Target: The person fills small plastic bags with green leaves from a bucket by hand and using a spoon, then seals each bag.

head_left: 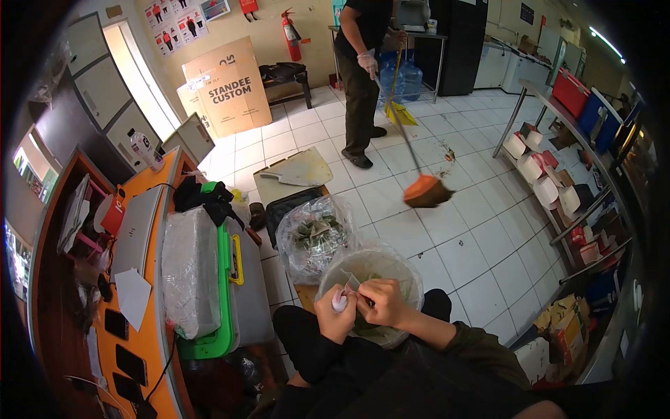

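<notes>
My left hand [336,315] is closed around a small item with a white rounded end [340,303] and a pinkish part; its kind is too small to tell. My right hand [384,302] is pinched shut right beside it, and whatever its fingers hold is hidden. A thin pale piece [352,282] sticks up between the two hands. Below them stands a bin with a clear plastic liner [412,272], with something green inside. Just beyond is a clear plastic bag [335,209] holding dark green leaves.
A large knife [293,180] lies on a cutting board [317,167]. At left stand an orange desk [150,335] with phones and a lidded storage box [248,293]. Ahead, a gloved person [359,70] sweeps with a broom [426,190] and holds a yellow dustpan [400,114]. Metal shelving [551,112] lines the right.
</notes>
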Demonstrator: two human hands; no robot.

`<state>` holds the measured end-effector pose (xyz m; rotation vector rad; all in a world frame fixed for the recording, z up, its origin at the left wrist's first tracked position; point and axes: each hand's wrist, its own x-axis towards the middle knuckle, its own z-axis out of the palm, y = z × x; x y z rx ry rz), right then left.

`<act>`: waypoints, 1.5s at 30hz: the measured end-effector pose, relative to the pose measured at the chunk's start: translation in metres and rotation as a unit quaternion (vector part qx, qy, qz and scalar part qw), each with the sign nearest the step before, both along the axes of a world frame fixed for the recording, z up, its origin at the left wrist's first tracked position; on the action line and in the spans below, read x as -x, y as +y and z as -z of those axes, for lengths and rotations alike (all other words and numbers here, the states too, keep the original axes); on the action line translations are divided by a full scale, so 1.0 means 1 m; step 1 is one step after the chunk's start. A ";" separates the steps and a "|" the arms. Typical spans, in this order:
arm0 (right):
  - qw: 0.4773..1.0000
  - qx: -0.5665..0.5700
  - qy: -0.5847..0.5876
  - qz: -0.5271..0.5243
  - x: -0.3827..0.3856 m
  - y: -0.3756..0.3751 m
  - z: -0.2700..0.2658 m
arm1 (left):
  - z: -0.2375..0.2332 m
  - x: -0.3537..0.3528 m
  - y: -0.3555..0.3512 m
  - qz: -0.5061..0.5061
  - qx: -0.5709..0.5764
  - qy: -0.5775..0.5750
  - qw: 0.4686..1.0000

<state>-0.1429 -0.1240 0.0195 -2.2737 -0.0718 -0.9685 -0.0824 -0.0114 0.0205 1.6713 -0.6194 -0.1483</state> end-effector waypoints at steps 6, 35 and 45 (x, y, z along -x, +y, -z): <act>0.999 0.006 -0.047 -0.010 -0.002 0.001 0.006 | -0.004 0.006 0.002 -0.017 0.000 -0.007 1.000; 0.991 -0.125 0.022 0.041 -0.038 0.003 -0.010 | -0.006 -0.023 0.007 -0.156 -0.099 -0.149 0.971; 0.998 -0.006 0.064 0.007 -0.029 -0.001 -0.021 | 0.002 -0.045 0.010 0.009 0.116 0.285 0.952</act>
